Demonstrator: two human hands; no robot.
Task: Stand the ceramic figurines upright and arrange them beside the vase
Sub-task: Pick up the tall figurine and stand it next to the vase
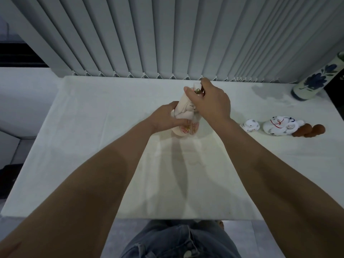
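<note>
A tall white ceramic figurine [186,110] with a pink flower painted near its base stands at the table's middle, held between both hands. My left hand [165,119] wraps its lower body from the left. My right hand [210,101] grips its top, hiding the head. To the right, a small white cat figurine [250,125] and a larger white cat figurine [281,126] lie on their sides. A brown figurine [310,130] lies against the larger cat. The white vase [316,79] with blue flowers stands at the far right corner.
The table [93,146] carries a white cloth and ends at a near edge above my jeans. Grey vertical blinds [167,38] hang right behind the table's back edge. A dark object sits just right of the vase.
</note>
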